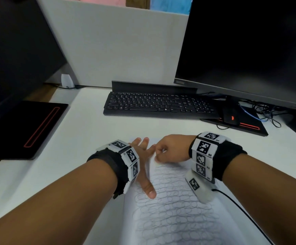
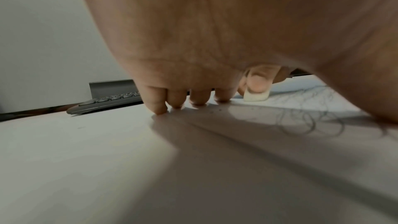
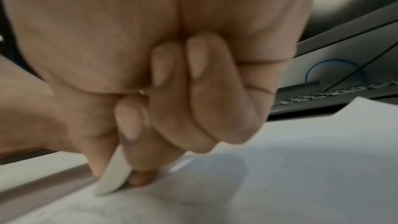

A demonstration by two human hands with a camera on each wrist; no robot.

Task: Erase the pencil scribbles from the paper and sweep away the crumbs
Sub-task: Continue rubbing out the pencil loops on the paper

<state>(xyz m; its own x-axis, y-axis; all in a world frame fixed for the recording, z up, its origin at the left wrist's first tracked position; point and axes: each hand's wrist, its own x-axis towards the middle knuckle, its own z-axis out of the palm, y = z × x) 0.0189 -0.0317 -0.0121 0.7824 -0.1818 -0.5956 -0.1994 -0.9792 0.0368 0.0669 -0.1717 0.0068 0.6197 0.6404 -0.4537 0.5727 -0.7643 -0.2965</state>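
White desk carried a dark monitor and black keyboard behind the paper, which lay nearest the person, covered in looping pencil scribbles. Left hand pressed flat on its left edge, fingers spread. Right hand pinched a white eraser against the sheet's top.

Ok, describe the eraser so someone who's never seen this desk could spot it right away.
On the white desk, in front of the black keyboard, lies a sheet of paper covered in looping pencil scribbles. At its far end the right hand pinches the eraser: a small white block, the only thing either hand holds.
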